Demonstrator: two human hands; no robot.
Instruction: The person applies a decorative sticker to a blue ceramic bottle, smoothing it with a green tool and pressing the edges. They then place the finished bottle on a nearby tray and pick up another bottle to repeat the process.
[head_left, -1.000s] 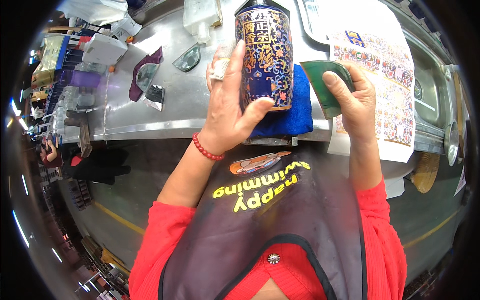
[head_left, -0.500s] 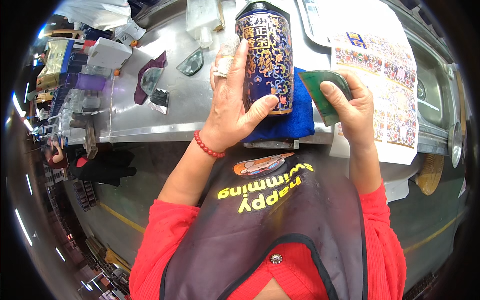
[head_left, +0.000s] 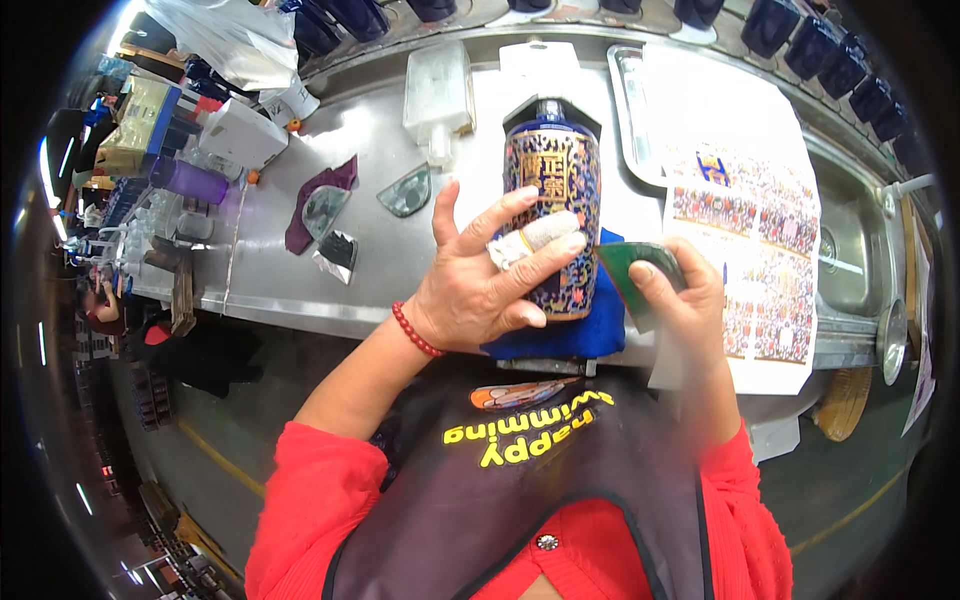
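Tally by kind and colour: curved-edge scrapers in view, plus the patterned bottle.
Green scraper, in the right hand: 1
Greyish translucent scrapers: 2
Patterned blue bottle, under the left hand: 1
Total: 4

Glossy bottle (head_left: 576, 188); matt cloth (head_left: 560, 342); smooth metal table (head_left: 378, 268).

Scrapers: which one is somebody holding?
The green scraper, in the right hand. The left scraper and the middle scraper are paler and lie on the table.
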